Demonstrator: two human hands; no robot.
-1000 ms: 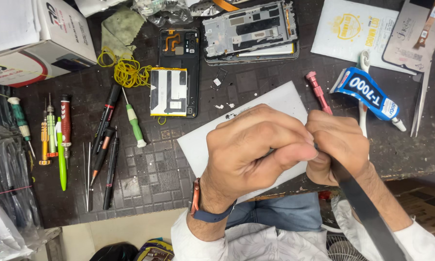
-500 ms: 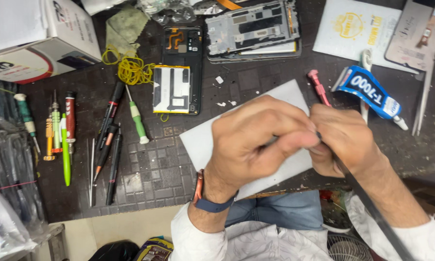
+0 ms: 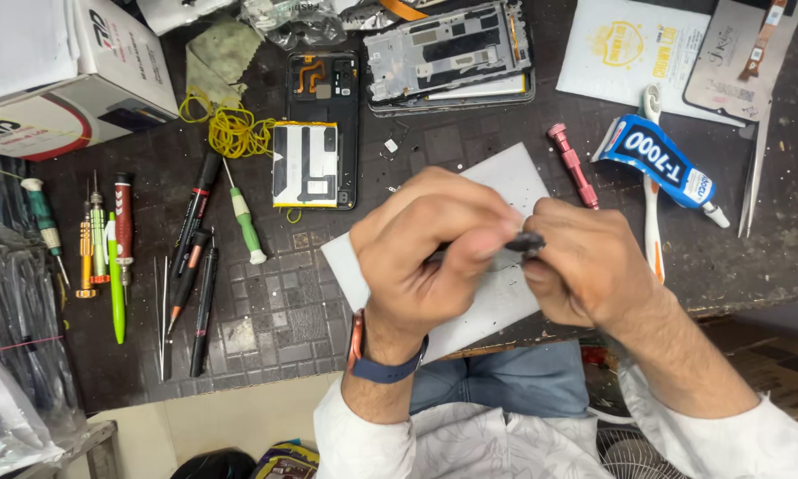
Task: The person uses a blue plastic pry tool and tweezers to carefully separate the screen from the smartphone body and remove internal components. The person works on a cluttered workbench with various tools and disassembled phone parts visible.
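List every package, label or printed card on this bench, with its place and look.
Cardboard box: far left corner, white with red and black print.
Glue tube: right of the hands, blue with white lettering, white nozzle.
Printed card: top right, white rectangle with a yellow emblem.
Plastic bag: top centre, clear, crumpled.

Screwdrivers left, glue tube right — phone btwn.

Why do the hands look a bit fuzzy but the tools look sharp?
In the head view, the left hand and right hand are close to the camera and slightly soft; the screwdrivers on the dark mat are crisp, evenly lit, with faint shadows.
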